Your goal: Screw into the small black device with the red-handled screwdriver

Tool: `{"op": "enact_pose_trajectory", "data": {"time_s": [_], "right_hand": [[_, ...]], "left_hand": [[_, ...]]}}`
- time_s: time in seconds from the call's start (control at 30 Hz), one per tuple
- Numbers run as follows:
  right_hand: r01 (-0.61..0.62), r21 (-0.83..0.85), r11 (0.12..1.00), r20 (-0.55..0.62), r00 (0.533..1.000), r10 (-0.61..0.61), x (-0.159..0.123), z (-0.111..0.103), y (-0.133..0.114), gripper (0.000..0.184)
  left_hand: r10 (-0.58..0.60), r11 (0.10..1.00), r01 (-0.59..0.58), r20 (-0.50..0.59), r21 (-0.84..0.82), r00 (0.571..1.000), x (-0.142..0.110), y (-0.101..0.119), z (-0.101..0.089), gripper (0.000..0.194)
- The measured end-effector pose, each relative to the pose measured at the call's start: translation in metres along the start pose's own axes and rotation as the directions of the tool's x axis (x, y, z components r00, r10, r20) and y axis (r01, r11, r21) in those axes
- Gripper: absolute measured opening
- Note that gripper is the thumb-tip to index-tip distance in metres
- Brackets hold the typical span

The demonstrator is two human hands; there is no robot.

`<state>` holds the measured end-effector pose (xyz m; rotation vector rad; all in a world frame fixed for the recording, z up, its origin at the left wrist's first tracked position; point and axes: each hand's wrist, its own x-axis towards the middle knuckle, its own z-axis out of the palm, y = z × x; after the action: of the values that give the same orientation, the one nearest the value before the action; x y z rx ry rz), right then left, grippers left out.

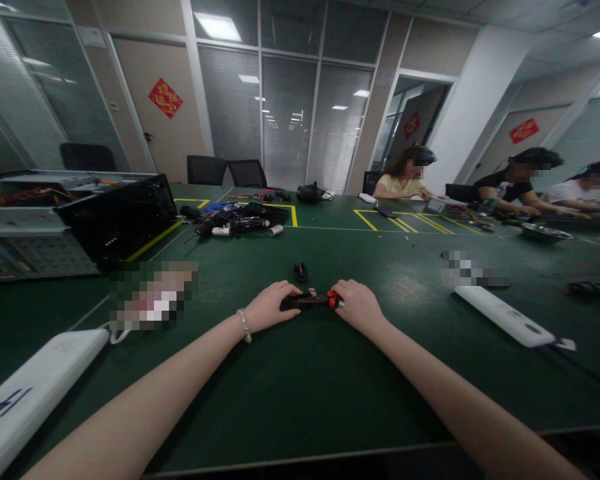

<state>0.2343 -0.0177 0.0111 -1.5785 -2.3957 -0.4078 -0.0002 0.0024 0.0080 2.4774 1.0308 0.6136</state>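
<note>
My right hand (pixel 359 308) is wrapped round the red handles of a pair of pliers (pixel 321 300), whose dark jaws point left. My left hand (pixel 273 305), with a beaded bracelet at its wrist, pinches a small black piece (pixel 289 303) between thumb and fingers. The jaws reach that piece; whether they bite into it I cannot tell. A small pale bit shows above the jaws. Just beyond, a short black object (pixel 301 272) lies on the green table (pixel 300 400).
An open computer case (pixel 120 213) stands at the left. Tools and black parts (pixel 240 219) are heaped behind. White power banks (pixel 40 387) (pixel 505 317) lie on both sides. A metal bowl (pixel 547 232) is far right; several people sit beyond at the right.
</note>
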Motion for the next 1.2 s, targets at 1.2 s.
{"op": "enact_pose_trajectory", "data": {"time_s": [1.2], "right_hand": [[-0.004, -0.021, 1.0, 0.029, 1.0, 0.004, -0.0026, -0.008, -0.0033, 0.019]], "left_hand": [[0.016, 1.0, -0.016, -0.014, -0.011, 1.0, -0.0001, -0.0011, 0.001, 0.032]]}}
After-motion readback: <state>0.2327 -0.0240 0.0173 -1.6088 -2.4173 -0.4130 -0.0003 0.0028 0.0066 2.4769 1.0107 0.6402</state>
